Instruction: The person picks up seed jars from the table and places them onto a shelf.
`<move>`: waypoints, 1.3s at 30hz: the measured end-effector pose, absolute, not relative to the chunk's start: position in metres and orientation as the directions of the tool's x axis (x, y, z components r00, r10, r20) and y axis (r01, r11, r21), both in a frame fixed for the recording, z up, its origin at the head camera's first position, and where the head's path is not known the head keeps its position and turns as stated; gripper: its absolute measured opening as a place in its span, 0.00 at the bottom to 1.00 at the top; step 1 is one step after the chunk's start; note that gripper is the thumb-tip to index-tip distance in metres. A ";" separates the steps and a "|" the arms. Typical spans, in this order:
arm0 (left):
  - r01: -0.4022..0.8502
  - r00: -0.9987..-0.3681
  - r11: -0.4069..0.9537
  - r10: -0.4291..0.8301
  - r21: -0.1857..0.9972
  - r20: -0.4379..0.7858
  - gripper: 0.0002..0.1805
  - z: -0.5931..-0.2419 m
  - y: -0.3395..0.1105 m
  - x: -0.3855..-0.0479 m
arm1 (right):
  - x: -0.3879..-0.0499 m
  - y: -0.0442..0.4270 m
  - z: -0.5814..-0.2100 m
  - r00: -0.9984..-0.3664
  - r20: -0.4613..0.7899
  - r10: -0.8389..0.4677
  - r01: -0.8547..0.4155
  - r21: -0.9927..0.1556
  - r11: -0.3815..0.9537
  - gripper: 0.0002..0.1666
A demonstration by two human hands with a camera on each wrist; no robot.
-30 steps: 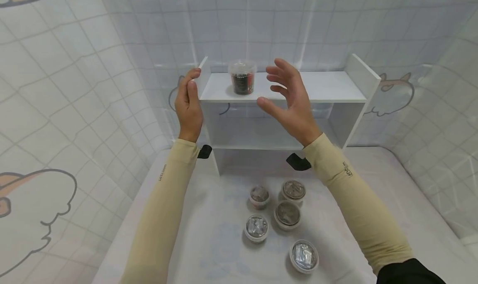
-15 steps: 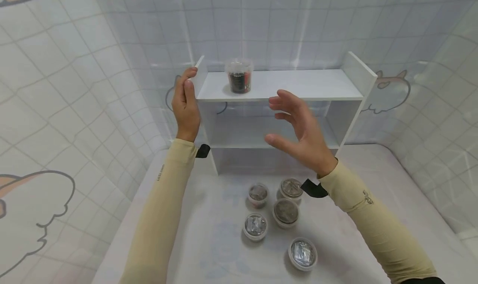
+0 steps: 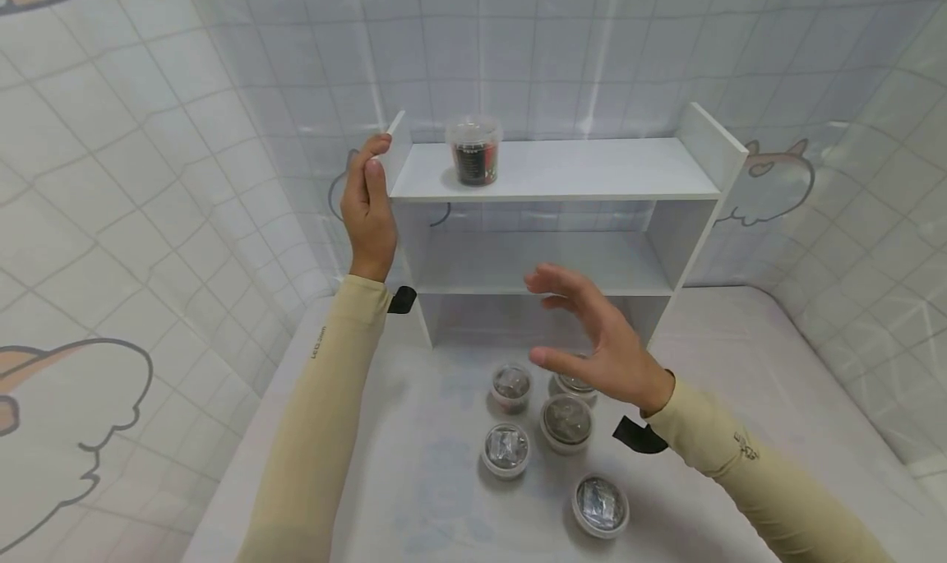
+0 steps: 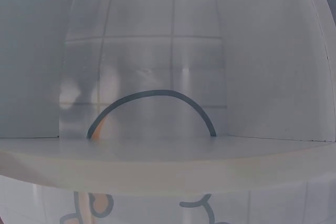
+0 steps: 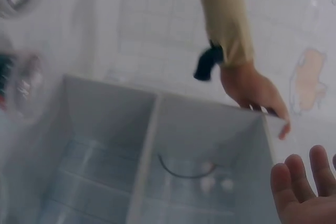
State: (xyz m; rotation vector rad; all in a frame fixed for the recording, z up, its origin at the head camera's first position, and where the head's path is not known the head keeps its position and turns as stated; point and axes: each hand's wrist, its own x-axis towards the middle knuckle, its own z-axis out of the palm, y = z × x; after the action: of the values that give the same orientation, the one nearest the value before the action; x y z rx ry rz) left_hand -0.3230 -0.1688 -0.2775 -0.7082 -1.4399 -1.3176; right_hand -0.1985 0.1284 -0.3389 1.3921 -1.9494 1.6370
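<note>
A white shelf unit (image 3: 555,195) stands at the back, with one clear tub (image 3: 473,154) with a black and red label on its top board. My left hand (image 3: 370,218) holds the unit's left side panel, fingertips bent at its edge; the right wrist view also shows this left hand (image 5: 254,87). My right hand (image 3: 602,341) is in the air in front of the lower board, thumb and fingers spread apart, nothing between them. Beneath it are several lidded round tubs, such as a larger tub (image 3: 567,423) and a smaller tub (image 3: 511,386).
Two more tubs stand nearer the front: a left tub (image 3: 506,450) and a right tub (image 3: 600,505). A white-covered table (image 3: 414,464) carries them. Tile-patterned sheeting (image 3: 555,53) surrounds the table. The left wrist view looks into a shelf compartment (image 4: 157,171).
My right hand has moved down from beside the tub on the top board to above the tubs on the table. The left hand stays at the side panel.
</note>
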 end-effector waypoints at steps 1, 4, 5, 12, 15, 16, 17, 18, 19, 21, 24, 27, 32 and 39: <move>0.907 -0.314 0.224 -0.205 0.356 0.927 0.15 -0.277 -0.169 -0.323 | -0.195 0.129 -0.342 -0.521 0.684 -0.510 -0.767 -0.637 -0.070 0.50; 0.910 -0.317 0.211 -0.204 0.358 0.926 0.15 -0.277 -0.169 -0.323 | -0.188 0.132 -0.351 -0.535 0.662 -0.525 -0.761 -0.648 -0.041 0.50; 0.910 -0.319 0.207 -0.204 0.359 0.926 0.15 -0.277 -0.169 -0.323 | -0.186 0.133 -0.354 -0.539 0.655 -0.529 -0.758 -0.651 -0.033 0.50; 0.909 -0.318 0.204 -0.221 0.363 0.922 0.15 -0.277 -0.173 -0.324 | -0.179 0.140 -0.372 -0.580 0.597 -0.554 -0.737 -0.674 0.046 0.50; 0.911 -0.320 0.197 -0.217 0.363 0.922 0.15 -0.277 -0.174 -0.324 | -0.175 0.143 -0.379 -0.591 0.579 -0.561 -0.731 -0.678 0.070 0.49; 0.911 -0.321 0.195 -0.215 0.362 0.922 0.15 -0.277 -0.174 -0.324 | -0.174 0.144 -0.382 -0.588 0.580 -0.564 -0.734 -0.675 0.071 0.49; 0.911 -0.321 0.195 -0.215 0.363 0.922 0.15 -0.277 -0.174 -0.324 | -0.174 0.144 -0.385 -0.584 0.582 -0.566 -0.737 -0.673 0.069 0.48; 0.911 -0.323 0.195 -0.214 0.364 0.922 0.15 -0.277 -0.174 -0.324 | -0.173 0.145 -0.388 -0.579 0.584 -0.568 -0.741 -0.668 0.068 0.48; 0.911 -0.323 0.193 -0.214 0.364 0.922 0.15 -0.277 -0.174 -0.324 | -0.172 0.145 -0.391 -0.574 0.587 -0.571 -0.746 -0.663 0.068 0.48; 0.911 -0.324 0.195 -0.212 0.364 0.922 0.15 -0.277 -0.174 -0.324 | -0.170 0.145 -0.397 -0.568 0.589 -0.574 -0.748 -0.661 0.062 0.48; 0.908 -0.331 0.194 -0.212 0.372 0.920 0.15 -0.277 -0.174 -0.323 | -0.166 0.148 -0.405 -0.588 0.565 -0.579 -0.734 -0.674 0.089 0.48; 0.906 -0.334 0.198 -0.211 0.375 0.919 0.15 -0.277 -0.175 -0.321 | -0.161 0.152 -0.411 -0.625 0.513 -0.588 -0.700 -0.702 0.132 0.47; 0.908 -0.331 0.192 -0.213 0.371 0.919 0.15 -0.276 -0.175 -0.320 | -0.155 0.161 -0.418 -0.659 0.444 -0.606 -0.660 -0.728 0.185 0.46; 0.913 -0.328 0.182 -0.205 0.365 0.922 0.15 -0.276 -0.175 -0.322 | -0.149 0.171 -0.430 -0.659 0.446 -0.605 -0.673 -0.709 0.211 0.45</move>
State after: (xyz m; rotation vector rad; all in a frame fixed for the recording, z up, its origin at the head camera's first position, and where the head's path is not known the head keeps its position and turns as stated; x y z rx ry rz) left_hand -0.3217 -0.1753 -0.2763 -0.7296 -1.4240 -1.3673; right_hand -0.1488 0.1711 -0.4297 1.2631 -2.3878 1.4584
